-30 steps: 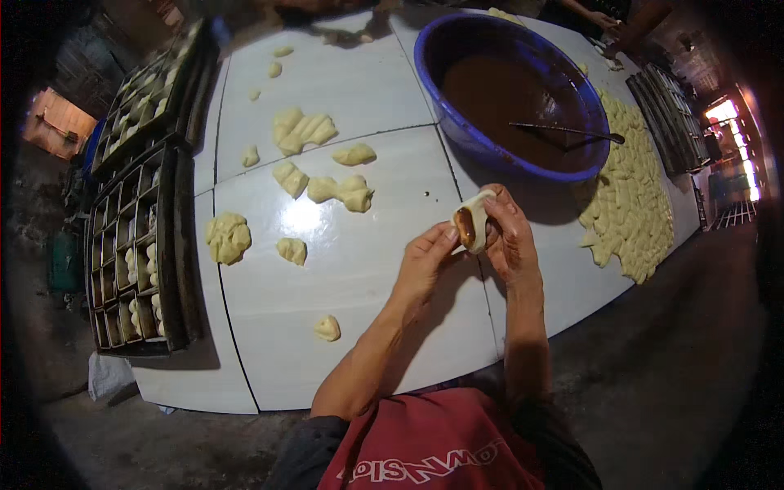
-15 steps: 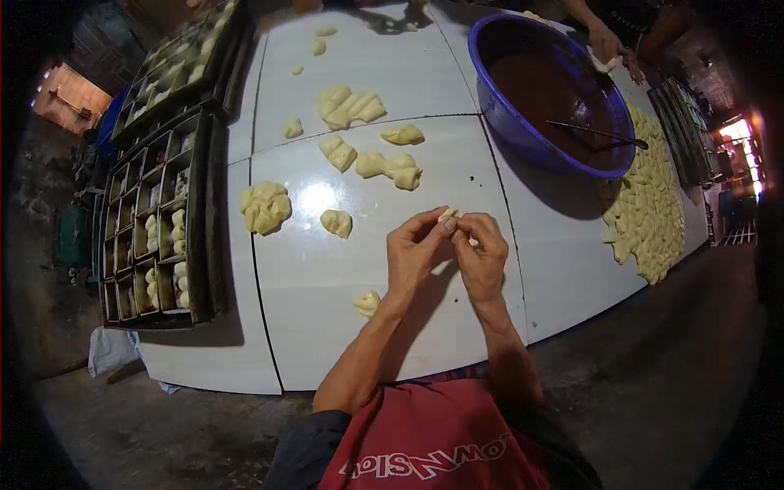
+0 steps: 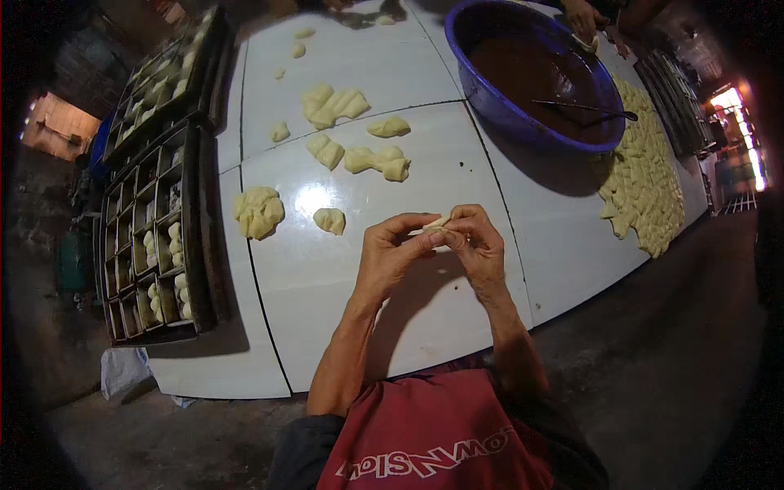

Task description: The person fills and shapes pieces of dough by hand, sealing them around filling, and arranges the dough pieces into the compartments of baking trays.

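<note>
Over the white tabletop (image 3: 359, 269), both my hands pinch one small piece of pale dough (image 3: 439, 221) between thumbs and fingertips. My left hand (image 3: 394, 251) grips it from the left. From the right, my right hand (image 3: 480, 247) closes on its other edge; fingers cover much of the piece. A small dough lump (image 3: 330, 220) lies just beyond my left hand. Farther left is a larger clump of dough (image 3: 258, 212). Several more pieces, among them a knobbly dough strip (image 3: 377, 162) and a big dough lump (image 3: 333, 106), are scattered toward the far side.
A blue basin (image 3: 600, 149) of brown filling, a long-handled utensil (image 3: 584, 109) in it, stands at far right. Beside it spreads a sheet of dough pieces (image 3: 645, 180). Divided metal trays (image 3: 196, 245) with dough balls line the left. Another person's hand (image 3: 584, 18) works behind the basin.
The dough between my fingers now looks flatter and wider, and my hands have spread slightly apart. The small lump beside my left forearm is no longer visible. The whole view has shifted a little.
</note>
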The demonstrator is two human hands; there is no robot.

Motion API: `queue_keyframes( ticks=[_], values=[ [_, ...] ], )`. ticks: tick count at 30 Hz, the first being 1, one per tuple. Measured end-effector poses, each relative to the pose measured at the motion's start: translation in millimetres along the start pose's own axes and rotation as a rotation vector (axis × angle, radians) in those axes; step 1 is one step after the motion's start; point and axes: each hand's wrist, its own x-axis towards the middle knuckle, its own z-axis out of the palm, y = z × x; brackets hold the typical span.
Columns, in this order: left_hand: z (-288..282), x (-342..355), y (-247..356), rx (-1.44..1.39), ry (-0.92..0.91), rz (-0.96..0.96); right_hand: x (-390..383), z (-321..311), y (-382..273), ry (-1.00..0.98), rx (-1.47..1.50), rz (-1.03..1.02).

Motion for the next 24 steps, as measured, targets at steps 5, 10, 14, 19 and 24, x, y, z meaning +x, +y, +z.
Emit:
queue_keyframes(
  ticks=[5, 10, 14, 19, 24],
  values=[
    [2, -1, -10, 0.050, -0.022, 0.019, -7, 21, 4, 0.228, 0.111, -0.027],
    [9, -8, -22, 0.089, -0.041, 0.006, -8, 10, 9, 0.255, -0.342, -0.051],
    [7, -4, -22, 0.128, 0.064, -0.024, -4, 3, 1, 0.084, -0.281, 0.290],
    [2, -4, -27, 0.417, 0.116, -0.079, -20, -5, -24, -0.006, -0.133, 0.283],
    [-9, -3, -53, 1.252, 0.000, 0.341, -20, -5, 4, -0.170, -0.673, 0.311]
  ],
)
